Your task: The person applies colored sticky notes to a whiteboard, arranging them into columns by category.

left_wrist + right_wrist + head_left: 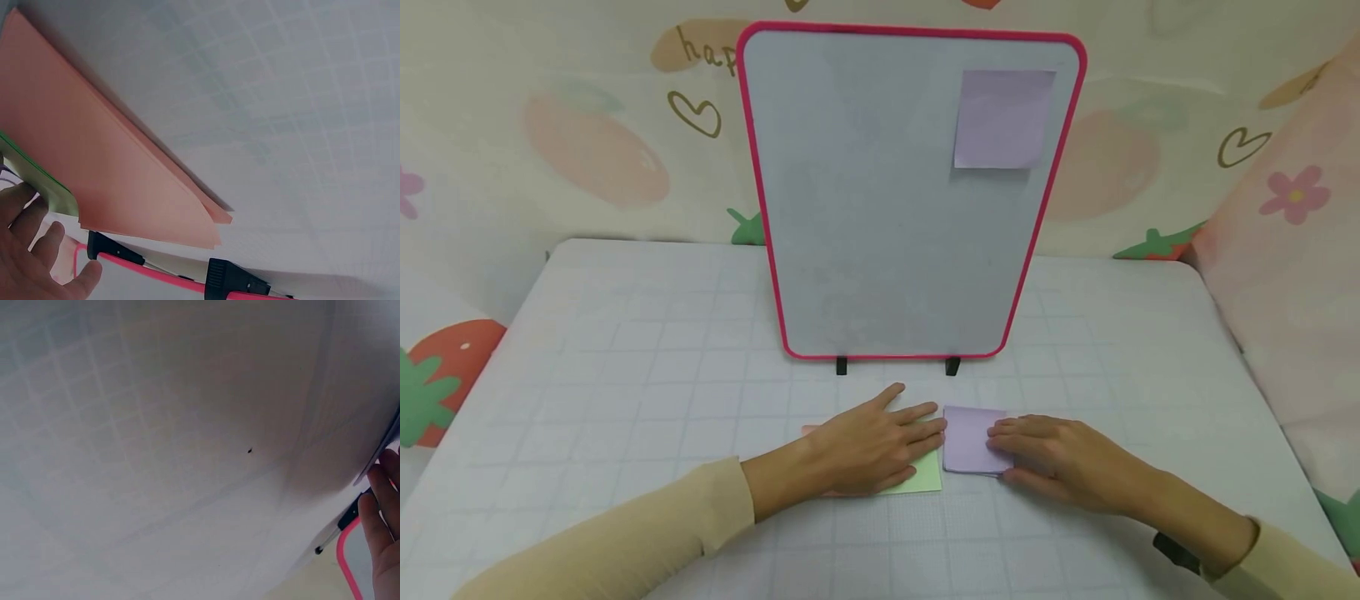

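Observation:
My left hand lies spread over a light green sticky-note pad, its fingertips at the left edge of a purple sticky-note pad. Under that hand, a salmon-pink pad shows its slightly lifted sheets in the left wrist view; only slivers of it appear from the head. My right hand holds the purple pad by its right side, fingers on top and thumb by the lower corner. In the right wrist view, only the edge of the purple pad is visible beside the fingers.
A whiteboard with a pink-red frame stands behind the hands on black feet. One purple sticky note is stuck to its upper right. A white grid-patterned cloth covers the table. Fruit-printed fabric hangs behind.

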{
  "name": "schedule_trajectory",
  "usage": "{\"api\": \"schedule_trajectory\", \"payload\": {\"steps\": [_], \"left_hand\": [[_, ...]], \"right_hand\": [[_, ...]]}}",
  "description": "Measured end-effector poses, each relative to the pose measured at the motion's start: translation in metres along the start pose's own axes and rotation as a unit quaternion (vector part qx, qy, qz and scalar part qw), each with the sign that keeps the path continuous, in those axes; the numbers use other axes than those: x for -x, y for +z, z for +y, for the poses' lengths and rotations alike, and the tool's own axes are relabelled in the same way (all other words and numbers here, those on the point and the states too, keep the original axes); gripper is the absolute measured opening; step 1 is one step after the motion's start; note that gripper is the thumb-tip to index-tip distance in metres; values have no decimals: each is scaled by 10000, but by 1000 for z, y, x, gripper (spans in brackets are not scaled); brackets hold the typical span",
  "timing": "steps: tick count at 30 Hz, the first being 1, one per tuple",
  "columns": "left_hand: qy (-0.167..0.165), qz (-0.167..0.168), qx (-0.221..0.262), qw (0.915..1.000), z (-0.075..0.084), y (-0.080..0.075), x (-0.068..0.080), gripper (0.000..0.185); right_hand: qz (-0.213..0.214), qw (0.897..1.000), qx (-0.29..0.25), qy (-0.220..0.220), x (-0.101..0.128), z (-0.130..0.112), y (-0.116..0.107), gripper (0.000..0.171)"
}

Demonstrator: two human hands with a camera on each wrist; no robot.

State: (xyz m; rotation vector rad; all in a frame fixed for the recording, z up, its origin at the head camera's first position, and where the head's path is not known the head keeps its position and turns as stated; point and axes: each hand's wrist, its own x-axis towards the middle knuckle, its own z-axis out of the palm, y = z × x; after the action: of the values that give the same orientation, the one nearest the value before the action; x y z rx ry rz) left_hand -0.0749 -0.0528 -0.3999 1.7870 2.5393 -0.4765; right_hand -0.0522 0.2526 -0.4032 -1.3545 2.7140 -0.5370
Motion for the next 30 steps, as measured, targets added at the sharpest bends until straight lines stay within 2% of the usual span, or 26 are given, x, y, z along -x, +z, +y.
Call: {"api": "schedule_trajectory", "payload": {"steps": [5, 11, 22, 30], "left_hand": [[-14, 37, 139, 9999, 0, 1, 1, 53], [-18, 49, 210, 9998, 0, 1, 0, 53], [-41, 30, 236, 9997, 1, 2, 0, 53], [-43, 30, 264, 9996, 0, 0, 0, 54]], "right_hand": [[139, 9999, -64, 3, 0, 0, 1, 39], [309, 9993, 171, -105, -1, 0, 7, 45], [200, 9994, 260, -67, -1, 0, 7, 36], [478, 9975, 329, -408, -1, 2, 7, 30]]}}
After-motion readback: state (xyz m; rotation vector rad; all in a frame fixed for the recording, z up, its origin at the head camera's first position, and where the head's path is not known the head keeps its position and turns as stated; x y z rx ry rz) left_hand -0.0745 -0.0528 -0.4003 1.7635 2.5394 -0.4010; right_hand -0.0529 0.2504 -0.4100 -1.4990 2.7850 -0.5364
